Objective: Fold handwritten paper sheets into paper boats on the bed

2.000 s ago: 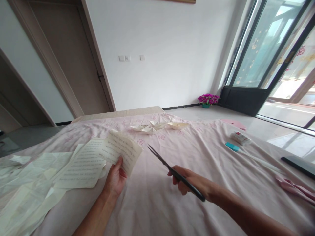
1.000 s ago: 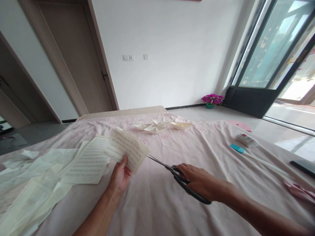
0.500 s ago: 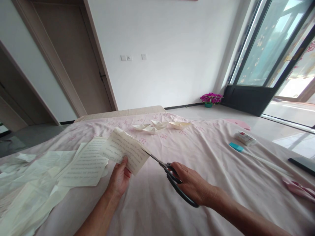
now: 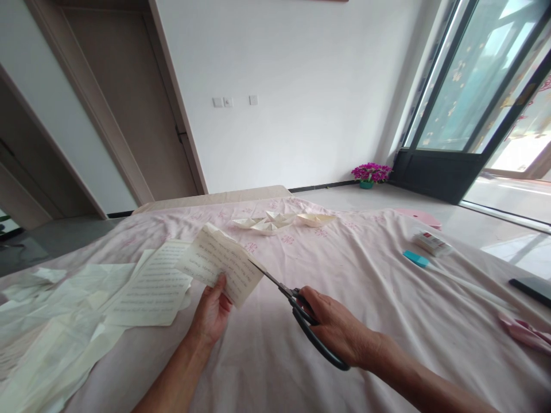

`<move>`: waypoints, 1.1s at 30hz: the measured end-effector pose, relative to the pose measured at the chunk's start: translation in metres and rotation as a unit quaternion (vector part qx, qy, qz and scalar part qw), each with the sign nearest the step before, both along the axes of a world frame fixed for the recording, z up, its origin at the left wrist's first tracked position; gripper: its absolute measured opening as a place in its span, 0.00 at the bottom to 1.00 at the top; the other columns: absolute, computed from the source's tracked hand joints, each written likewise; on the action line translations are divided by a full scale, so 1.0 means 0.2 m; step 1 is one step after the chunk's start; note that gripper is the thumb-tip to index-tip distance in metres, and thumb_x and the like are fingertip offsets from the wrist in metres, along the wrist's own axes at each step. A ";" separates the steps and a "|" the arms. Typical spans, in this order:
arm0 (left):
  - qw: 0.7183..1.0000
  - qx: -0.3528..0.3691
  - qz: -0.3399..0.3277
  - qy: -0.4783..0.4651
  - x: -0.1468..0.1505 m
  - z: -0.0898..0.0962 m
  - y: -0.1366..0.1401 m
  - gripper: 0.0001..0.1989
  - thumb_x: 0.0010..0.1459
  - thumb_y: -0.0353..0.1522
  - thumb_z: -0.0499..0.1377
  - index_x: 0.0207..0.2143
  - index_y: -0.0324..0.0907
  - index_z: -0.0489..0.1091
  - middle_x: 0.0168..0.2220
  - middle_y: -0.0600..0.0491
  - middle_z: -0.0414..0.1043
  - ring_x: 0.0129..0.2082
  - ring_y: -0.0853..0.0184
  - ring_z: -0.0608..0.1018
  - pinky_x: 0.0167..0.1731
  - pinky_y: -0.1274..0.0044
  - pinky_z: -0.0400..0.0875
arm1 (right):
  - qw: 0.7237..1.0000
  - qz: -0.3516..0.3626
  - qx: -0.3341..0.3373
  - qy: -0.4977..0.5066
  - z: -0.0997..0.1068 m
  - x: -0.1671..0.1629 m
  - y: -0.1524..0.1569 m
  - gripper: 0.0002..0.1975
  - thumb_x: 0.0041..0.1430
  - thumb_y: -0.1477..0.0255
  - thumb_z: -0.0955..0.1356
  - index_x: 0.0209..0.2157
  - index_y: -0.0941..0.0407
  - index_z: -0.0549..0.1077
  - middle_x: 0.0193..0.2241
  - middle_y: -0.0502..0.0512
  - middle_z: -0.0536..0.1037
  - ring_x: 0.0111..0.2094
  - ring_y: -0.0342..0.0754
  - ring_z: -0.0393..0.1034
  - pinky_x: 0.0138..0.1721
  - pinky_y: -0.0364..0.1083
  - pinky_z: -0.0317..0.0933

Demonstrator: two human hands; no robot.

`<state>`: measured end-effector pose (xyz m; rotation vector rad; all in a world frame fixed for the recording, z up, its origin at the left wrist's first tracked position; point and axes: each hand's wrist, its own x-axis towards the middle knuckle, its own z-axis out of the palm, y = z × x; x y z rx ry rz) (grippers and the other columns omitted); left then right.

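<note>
Scissors now biting into the sheet

Our right hand [image 4: 340, 330], closed around the scissors [image 4: 301, 312], has brought the blades from open air into the paper [image 4: 219, 263], which our left hand [image 4: 210, 312] pinches above the bed [image 4: 365, 275]; cutting is underway.

Handwritten lines on paper sheet [image 4: 221, 264]: too small, illegible.

Both hands [image 4: 275, 318] forward, fingers curled in a grip.

Bright window daylight (right), edges seemingly warped.
</note>
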<state>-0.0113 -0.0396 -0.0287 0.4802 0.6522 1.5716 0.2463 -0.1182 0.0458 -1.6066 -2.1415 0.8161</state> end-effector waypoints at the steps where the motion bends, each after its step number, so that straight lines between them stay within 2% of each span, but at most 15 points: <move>1: 1.000 0.001 -0.002 0.001 0.00 0.00 0.00 0.17 0.58 0.23 0.57 0.50 0.43 0.70 0.45 0.50 0.77 0.41 0.68 0.80 0.38 0.79 0.77 | 1.000 -0.002 -0.002 -0.001 0.00 0.00 0.00 0.05 0.53 0.74 0.63 0.33 0.54 0.61 0.31 0.51 0.71 0.29 0.43 0.60 0.29 0.41 0.50; 12: 1.000 -0.025 -0.002 0.003 0.01 0.01 0.00 0.17 0.57 0.23 0.58 0.50 0.40 0.69 0.43 0.48 0.78 0.40 0.68 0.80 0.41 0.79 0.76 | 1.000 -0.002 -0.008 -0.024 0.00 0.00 0.00 0.05 0.46 0.79 0.61 0.26 0.55 0.60 0.25 0.49 0.71 0.25 0.41 0.60 0.27 0.41 0.47; 20: 0.999 -0.023 -0.005 0.044 0.01 0.00 0.00 0.17 0.57 0.24 0.59 0.49 0.39 0.70 0.43 0.47 0.77 0.41 0.67 0.80 0.44 0.77 0.75 | 0.999 -0.006 0.026 -0.022 0.00 0.00 0.00 0.02 0.53 0.74 0.61 0.27 0.55 0.61 0.26 0.49 0.71 0.25 0.41 0.58 0.27 0.41 0.48; 28: 0.998 -0.026 -0.018 0.046 0.02 0.03 -0.03 0.18 0.55 0.25 0.61 0.49 0.40 0.70 0.42 0.47 0.78 0.42 0.64 0.79 0.44 0.75 0.75 | 1.000 -0.013 -0.010 0.020 0.00 -0.01 -0.01 0.07 0.45 0.79 0.61 0.27 0.55 0.60 0.27 0.48 0.71 0.26 0.41 0.60 0.27 0.40 0.49; 33: 0.998 -0.019 -0.025 0.053 0.03 0.02 -0.03 0.17 0.55 0.26 0.61 0.49 0.40 0.70 0.43 0.47 0.77 0.44 0.64 0.79 0.45 0.74 0.75 | 0.999 -0.017 -0.017 0.026 -0.01 -0.01 -0.01 0.05 0.46 0.79 0.61 0.27 0.55 0.60 0.26 0.47 0.71 0.26 0.41 0.60 0.26 0.40 0.49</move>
